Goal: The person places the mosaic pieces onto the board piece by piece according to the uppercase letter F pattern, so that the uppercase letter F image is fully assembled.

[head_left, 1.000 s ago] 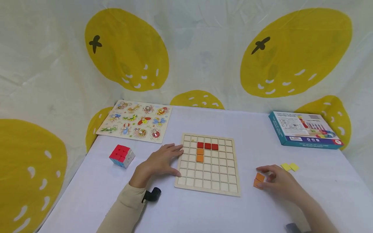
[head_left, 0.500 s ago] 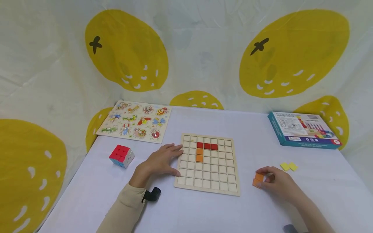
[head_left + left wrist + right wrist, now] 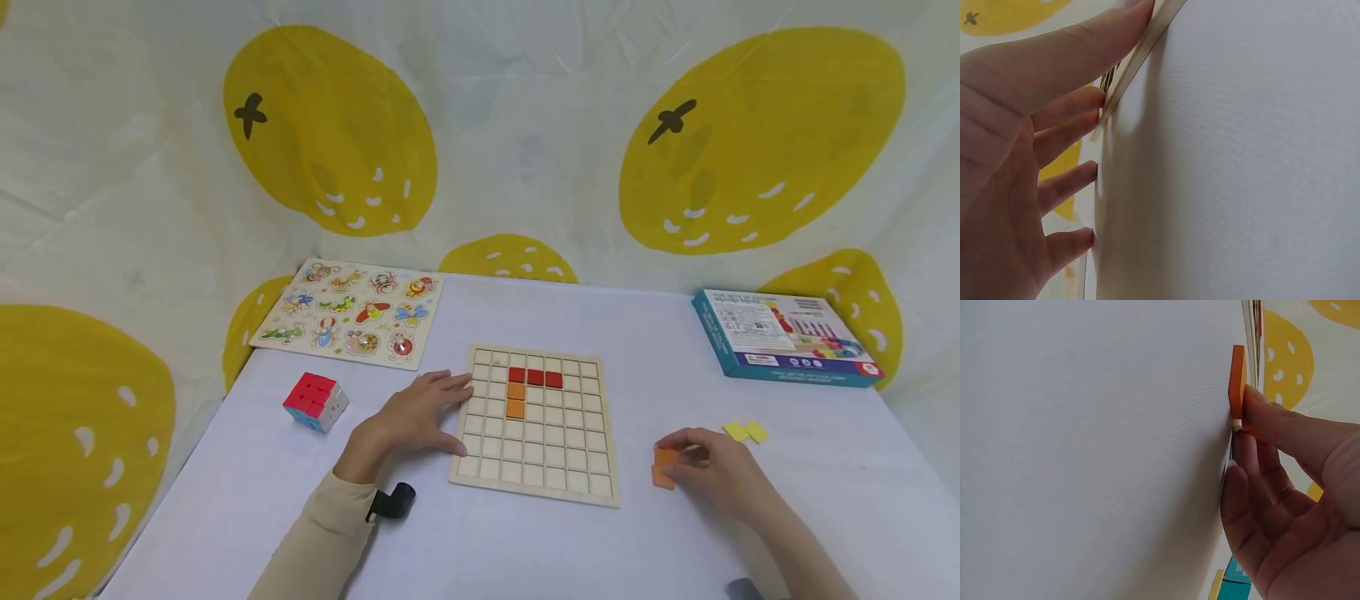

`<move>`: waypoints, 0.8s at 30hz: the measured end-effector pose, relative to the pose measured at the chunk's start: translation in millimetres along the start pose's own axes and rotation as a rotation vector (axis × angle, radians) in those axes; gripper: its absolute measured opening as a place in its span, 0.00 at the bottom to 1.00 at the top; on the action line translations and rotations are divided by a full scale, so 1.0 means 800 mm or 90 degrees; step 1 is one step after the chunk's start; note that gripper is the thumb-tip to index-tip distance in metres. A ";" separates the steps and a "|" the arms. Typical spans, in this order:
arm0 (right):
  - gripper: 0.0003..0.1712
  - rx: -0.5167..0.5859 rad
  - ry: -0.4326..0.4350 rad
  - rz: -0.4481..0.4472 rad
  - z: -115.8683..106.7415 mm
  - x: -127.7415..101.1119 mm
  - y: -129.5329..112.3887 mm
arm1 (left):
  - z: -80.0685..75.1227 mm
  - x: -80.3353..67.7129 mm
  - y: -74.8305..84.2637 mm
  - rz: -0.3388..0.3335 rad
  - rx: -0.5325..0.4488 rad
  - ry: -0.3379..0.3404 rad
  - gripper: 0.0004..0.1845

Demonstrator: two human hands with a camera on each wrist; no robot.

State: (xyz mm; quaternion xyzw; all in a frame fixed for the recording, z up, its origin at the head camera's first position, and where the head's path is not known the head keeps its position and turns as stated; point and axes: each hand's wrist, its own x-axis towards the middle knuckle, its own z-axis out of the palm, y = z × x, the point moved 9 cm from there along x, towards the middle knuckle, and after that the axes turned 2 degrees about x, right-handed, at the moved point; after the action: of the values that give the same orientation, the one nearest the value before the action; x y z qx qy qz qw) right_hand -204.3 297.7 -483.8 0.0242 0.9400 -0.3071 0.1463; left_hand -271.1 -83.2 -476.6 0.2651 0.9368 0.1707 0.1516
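Observation:
A square wooden grid board lies mid-table. Set in its cells are a row of red tiles and, below the leftmost, two orange tiles. My left hand rests along the board's left edge, thumb and fingers spread; in the left wrist view its thumb touches the rim. To the right of the board, my right hand pinches an orange tile between thumb and index finger. A second orange tile shows just beyond the thumb, overlapping the first in the head view.
Two yellow tiles lie behind the right hand. A teal box sits at the back right. On the left are a Rubik's cube and an insect puzzle board. A fruit-print cloth hangs behind the table.
My right thumb and index finger have drawn in on the orange tiles, which have shifted slightly against each other. The left hand and the board have stayed put.

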 end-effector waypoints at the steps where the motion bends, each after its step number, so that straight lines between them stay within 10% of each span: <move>1: 0.20 0.001 -0.001 0.001 0.000 0.000 0.000 | 0.000 0.000 0.000 0.001 -0.001 0.001 0.49; 10: 0.23 0.018 -0.015 -0.012 -0.007 0.004 -0.015 | -0.001 0.000 0.000 0.001 -0.001 0.001 0.49; 24: 0.16 0.079 0.111 -0.100 -0.028 0.006 -0.062 | -0.001 0.001 0.000 0.002 -0.003 0.003 0.49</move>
State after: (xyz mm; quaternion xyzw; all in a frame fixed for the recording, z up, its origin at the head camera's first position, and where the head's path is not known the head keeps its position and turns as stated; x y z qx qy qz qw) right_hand -221.3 270.1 -439.4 -0.0139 0.9273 -0.3722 0.0378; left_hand -271.9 -83.1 -476.5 0.2661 0.9363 0.1734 0.1498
